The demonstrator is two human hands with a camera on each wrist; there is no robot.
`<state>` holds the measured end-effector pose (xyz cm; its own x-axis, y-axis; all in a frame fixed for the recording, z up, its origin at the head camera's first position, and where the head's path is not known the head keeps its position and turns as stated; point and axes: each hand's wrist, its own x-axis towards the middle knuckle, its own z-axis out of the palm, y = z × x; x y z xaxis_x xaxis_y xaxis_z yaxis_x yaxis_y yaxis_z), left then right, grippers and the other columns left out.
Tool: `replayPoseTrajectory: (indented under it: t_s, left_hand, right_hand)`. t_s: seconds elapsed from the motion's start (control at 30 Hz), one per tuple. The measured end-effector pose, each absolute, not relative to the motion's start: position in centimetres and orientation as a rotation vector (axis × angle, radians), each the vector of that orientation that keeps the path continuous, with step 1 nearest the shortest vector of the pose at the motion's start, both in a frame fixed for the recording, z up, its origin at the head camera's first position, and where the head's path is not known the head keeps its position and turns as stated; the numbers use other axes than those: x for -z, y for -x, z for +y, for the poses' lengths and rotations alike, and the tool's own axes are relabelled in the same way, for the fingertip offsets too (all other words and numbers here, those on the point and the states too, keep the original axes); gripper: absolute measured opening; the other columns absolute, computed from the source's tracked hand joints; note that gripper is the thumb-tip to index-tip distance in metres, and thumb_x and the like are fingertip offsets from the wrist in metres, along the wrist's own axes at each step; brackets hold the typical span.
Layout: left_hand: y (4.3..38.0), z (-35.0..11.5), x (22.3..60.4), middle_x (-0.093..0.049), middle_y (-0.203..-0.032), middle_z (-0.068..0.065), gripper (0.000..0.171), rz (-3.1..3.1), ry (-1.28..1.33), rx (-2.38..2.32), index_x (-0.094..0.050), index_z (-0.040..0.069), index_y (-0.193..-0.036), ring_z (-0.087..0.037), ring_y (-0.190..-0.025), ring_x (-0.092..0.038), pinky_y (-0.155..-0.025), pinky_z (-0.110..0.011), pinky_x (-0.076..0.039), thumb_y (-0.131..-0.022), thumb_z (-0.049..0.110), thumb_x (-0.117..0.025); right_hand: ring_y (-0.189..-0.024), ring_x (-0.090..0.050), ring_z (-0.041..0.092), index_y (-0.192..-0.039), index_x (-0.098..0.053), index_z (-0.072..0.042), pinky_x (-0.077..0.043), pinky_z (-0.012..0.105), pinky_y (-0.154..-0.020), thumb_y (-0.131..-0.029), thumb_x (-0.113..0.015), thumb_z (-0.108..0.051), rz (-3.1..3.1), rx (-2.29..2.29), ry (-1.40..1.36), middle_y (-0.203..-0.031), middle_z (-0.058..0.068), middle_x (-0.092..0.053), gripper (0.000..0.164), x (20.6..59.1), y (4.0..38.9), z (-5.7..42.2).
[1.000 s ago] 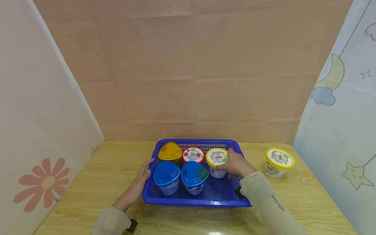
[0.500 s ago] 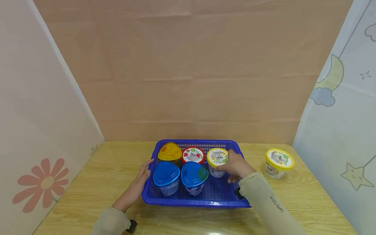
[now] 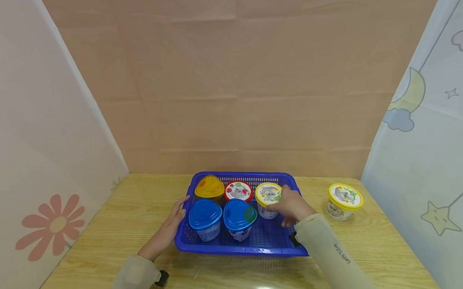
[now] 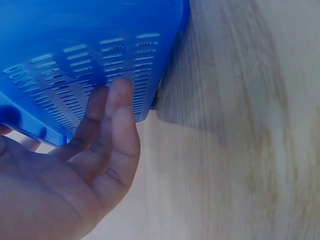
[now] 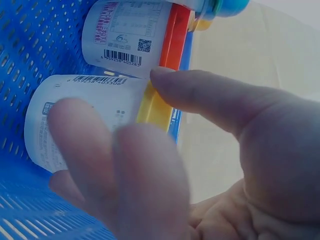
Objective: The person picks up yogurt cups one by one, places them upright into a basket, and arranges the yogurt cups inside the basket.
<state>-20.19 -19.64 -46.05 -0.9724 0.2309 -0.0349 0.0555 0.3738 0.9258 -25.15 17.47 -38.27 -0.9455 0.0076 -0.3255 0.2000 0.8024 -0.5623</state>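
Observation:
In the blue plastic basket [image 3: 241, 249] stands a white tub with a yellow lid [image 3: 268, 193]. My right hand [image 3: 293, 205] pinches it at the right side of its lid. The right wrist view shows the thumb [image 5: 172, 85] on the edge of that lid, with two blurred fingers in front of the tub; the index fingertip's contact is hidden. My left hand [image 3: 166, 231] rests against the basket's left side, its fingers [image 4: 125, 135] fairly straight along the slotted outer wall. Next to the held tub is a red-lidded tub [image 3: 238, 190].
Two blue-lidded tubs [image 3: 205, 213] and a yellow triangular-lidded tub [image 3: 209, 186] share the basket. Another yellow-lidded tub [image 3: 344, 200] stands on the wooden table [image 3: 137, 200], right of the basket. A brown-covered wall [image 3: 237, 85] rises behind.
The yellow-lidded tub under my right hand has turned slightly and shifted a little right. My right hand's lower fingers show more, apart from the tub. The left hand has stayed put.

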Motion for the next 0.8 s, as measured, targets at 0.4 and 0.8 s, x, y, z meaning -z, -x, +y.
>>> replayPoseTrajectory:
  t_s: [0.4, 0.8]
  left_hand:
    - [20.37, -20.01, 45.93, -0.009, -0.168, -0.010, 0.049, 2.447, -0.299, -1.698, -0.020, 0.038, -0.157, -0.046, -0.150, -0.015, -0.112, -0.073, -0.019, -0.109, 0.045, -0.029]
    - [20.34, -19.98, 46.01, -0.008, -0.168, -0.010, 0.049, 2.459, -0.287, -1.686, -0.020, 0.038, -0.157, -0.046, -0.151, -0.012, -0.111, -0.074, -0.018, -0.109, 0.046, -0.029]
  right_hand:
    - [-0.054, -0.067, 0.025, -0.154, -0.010, 0.007, -0.056, 0.034, -0.047, -0.086, -0.077, -0.035, 2.669, 0.914, -0.147, -0.133, 0.038, -0.045, 0.104, 38.12, 24.96, 17.68]
    - [-0.055, -0.067, 0.026, -0.153, -0.009, 0.008, -0.056, 0.034, -0.046, -0.086, -0.078, -0.030, 2.661, 0.925, -0.151, -0.129, 0.036, -0.049, 0.103, 38.04, 24.77, 17.69]
